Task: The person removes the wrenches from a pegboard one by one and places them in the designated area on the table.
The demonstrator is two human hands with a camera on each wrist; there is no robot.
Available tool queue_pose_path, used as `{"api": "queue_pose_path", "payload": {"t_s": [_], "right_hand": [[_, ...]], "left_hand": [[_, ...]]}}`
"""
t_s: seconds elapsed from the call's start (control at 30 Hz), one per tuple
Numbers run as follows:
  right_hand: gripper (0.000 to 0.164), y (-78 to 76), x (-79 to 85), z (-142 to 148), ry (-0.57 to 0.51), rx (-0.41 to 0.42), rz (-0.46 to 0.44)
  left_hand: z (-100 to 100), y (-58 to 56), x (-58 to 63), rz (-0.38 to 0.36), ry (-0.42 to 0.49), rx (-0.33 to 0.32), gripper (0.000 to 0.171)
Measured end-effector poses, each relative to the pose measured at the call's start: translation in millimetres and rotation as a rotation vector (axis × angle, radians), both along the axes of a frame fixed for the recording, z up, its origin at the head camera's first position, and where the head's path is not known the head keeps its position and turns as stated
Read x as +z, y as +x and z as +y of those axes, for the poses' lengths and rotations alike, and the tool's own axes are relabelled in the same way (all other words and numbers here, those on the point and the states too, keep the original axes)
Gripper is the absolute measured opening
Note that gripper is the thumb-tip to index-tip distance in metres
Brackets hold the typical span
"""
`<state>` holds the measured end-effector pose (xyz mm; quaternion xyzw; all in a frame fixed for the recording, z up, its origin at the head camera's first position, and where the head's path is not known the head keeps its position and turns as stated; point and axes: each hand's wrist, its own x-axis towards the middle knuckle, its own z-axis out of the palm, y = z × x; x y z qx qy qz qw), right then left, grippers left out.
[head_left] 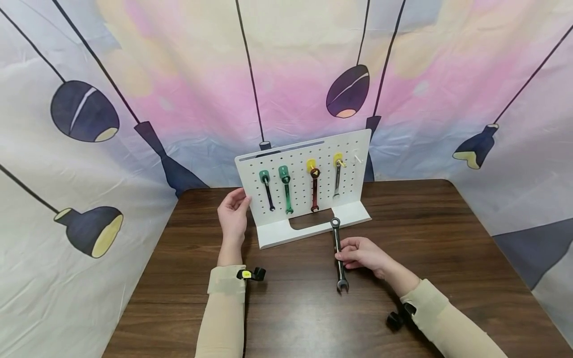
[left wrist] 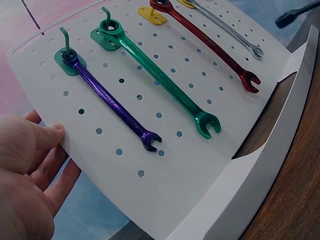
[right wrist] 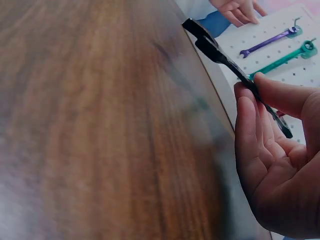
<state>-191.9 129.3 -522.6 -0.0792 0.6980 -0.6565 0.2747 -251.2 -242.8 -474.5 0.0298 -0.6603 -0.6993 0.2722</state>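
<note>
My right hand (head_left: 364, 256) pinches a dark combination wrench (head_left: 338, 253) by its shank, between thumb and fingers. The ring end points toward the board and the forked end toward me. In the right wrist view the same dark wrench (right wrist: 235, 70) appears nearly edge-on. My left hand (head_left: 234, 211) grips the left edge of a white pegboard stand (head_left: 277, 233), thumb in front and fingers behind. Hanging from hooks on the board are a purple wrench (left wrist: 110, 102), a green wrench (left wrist: 160, 80), a red wrench (left wrist: 210, 40) and a silver wrench (head_left: 337, 181).
An unused white hook (head_left: 357, 157) sticks out at the board's upper right. Two green and two yellow hook plates carry the hanging wrenches. The stand's base rests on a brown wooden table (head_left: 291, 308), with a printed curtain (head_left: 192, 64) behind.
</note>
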Motion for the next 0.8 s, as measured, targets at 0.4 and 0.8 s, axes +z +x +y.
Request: {"api": "queue_pose_path", "payload": {"t_s": [0.4,0.8], "right_hand": [[0.031,6.5,-5.8,-6,0.087,0.041,0.053],[0.028,8.2,-7.0,-13,0.15,0.041,0.084]], "left_hand": [[1,-0.7,1.1,-0.006,-0.012,-0.004,0.024],[-1,-0.9,-1.2,0.0,-0.012,-0.003,0.024]]}}
